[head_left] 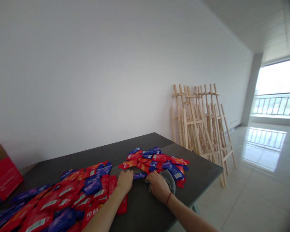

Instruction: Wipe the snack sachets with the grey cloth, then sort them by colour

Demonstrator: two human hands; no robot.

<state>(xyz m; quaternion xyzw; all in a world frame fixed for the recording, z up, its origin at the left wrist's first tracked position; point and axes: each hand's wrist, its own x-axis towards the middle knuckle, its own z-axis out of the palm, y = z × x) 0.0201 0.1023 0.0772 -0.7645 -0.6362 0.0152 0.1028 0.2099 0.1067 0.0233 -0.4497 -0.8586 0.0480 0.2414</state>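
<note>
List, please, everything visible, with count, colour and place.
Table: one, dark, centre
Heaped packets: many, red and purple, table left and right
Loose packet: one, purple, by right heap
Cloth: one, grey, table's right
Box: one, red, far left
Wall: one, white, background
Easels: several, pale wood, against wall
Floor: one, pale, right
Ceiling: one, white, upper right
Window: one, bright, far right
Railing: one, grey, at window
Left hand: one, beside loose packet
Right hand: one, red wristband, on cloth

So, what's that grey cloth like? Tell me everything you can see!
The grey cloth looks like soft fabric. It lies bunched up on the dark table, with a rounded outer edge, right beside the pile of red and blue packets. The right hand is on it, covering part, so its whole shape is hidden.
</note>
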